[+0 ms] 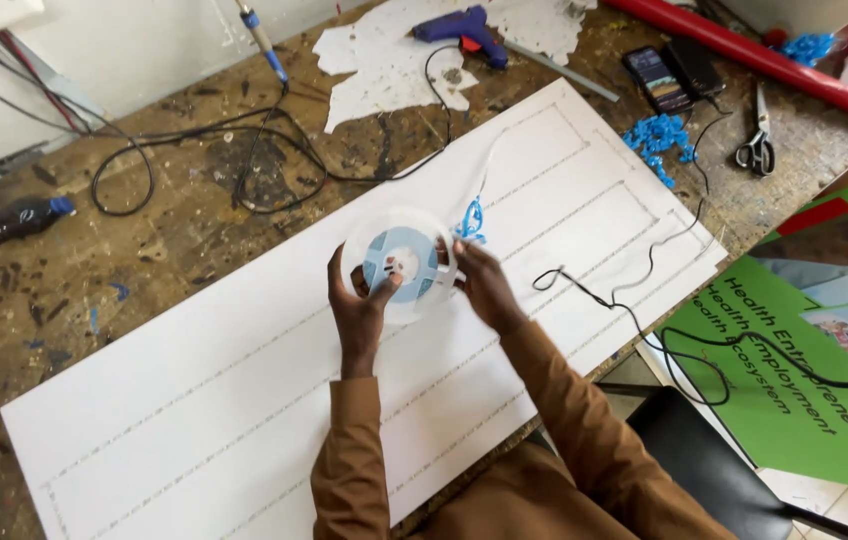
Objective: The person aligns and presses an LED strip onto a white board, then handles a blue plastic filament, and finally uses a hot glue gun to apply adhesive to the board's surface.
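Observation:
I hold a round clear plastic reel [401,262] with a light blue hub above a long white board [244,400]. My left hand [359,305] grips the reel's left and lower edge, thumb near the hub. My right hand [479,285] holds its right rim. A thin white strip [489,165] runs up from the reel, and a small blue curled piece [471,220] sits beside the reel's upper right edge. The board carries long dotted lines along its length.
On the stained worktable lie a blue glue gun [464,28], black cables [244,150], a dark bottle [4,222], scissors [759,145], a phone [656,78], blue clips [659,140] and a red tube [754,55]. A green poster [794,380] and a black chair [704,470] stand at the right.

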